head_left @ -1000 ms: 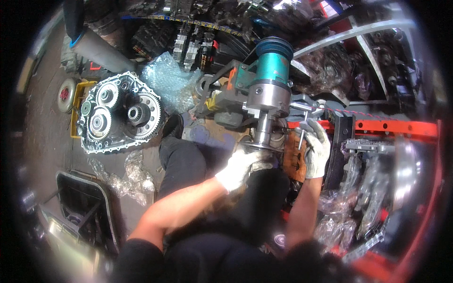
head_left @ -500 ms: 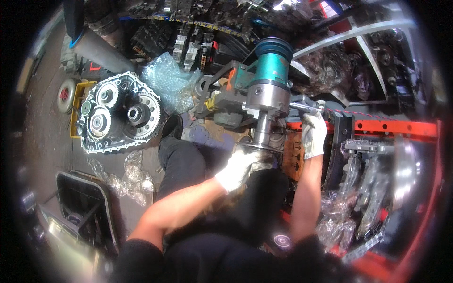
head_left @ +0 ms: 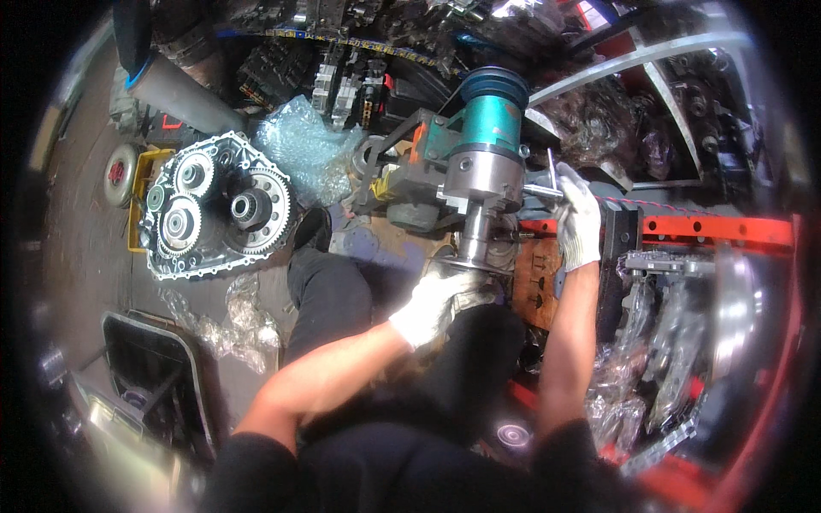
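Observation:
A steel chuck (head_left: 484, 178) sits on the front of a green spindle housing (head_left: 493, 124). Its jaws close around a metal shaft with a flange (head_left: 475, 235). My gloved left hand (head_left: 430, 308) grips that shaft's flanged near end from below and the left; some of its fingers are hidden. To the right, a T-handled chuck key (head_left: 540, 190) reaches into the side of the chuck. My gloved right hand (head_left: 579, 222) has its fingers around the key's handle end, where the crossbar stands up.
A gear case with several gears (head_left: 218, 208) lies on the floor at left. Bubble wrap (head_left: 306, 150) is behind it. A red metal frame (head_left: 714, 229) runs along the right, with wrapped metal parts (head_left: 654, 342) below. A black-framed seat or tray (head_left: 158, 376) stands near left.
My right hand has turned and shifted slightly right, and the key's crossbar now points upward. The left hand and the shaft look unmoved.

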